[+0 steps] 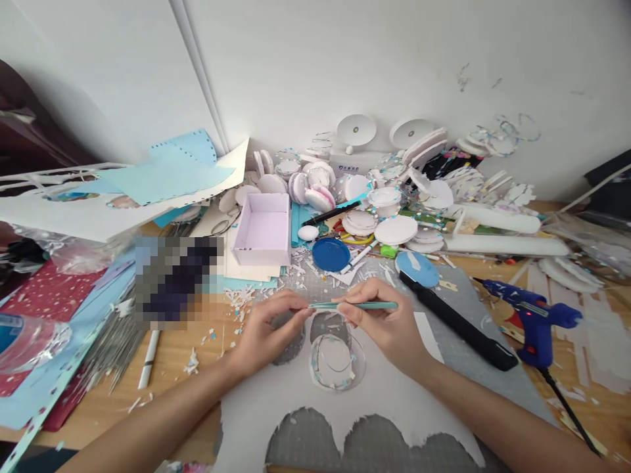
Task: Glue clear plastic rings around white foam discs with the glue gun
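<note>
Teal tweezers (pixel 378 305) lie sideways in the fingers of my right hand (pixel 389 328), their tips pointing left. My left hand (pixel 269 332) pinches right at those tips; whatever is between its fingertips is too small to make out. Just below both hands, a round disc (pixel 338 387) edged with a ring of tiny white and blue pieces rests on a pale sheet (pixel 276 387). Round cut-outs in this sheet show the grey cutting mat (pixel 305 437) beneath. Thin white scraps lie beyond my fingers.
A pink open box (pixel 261 246), a blue round lid (pixel 331 255) and many white discs (pixel 396 230) crowd the back. To the right lie a black-handled tool (pixel 463 322) and a blue glue gun (pixel 537 315) with its cord. Wire stems (pixel 111 341) and a plastic bottle (pixel 34 341) are left.
</note>
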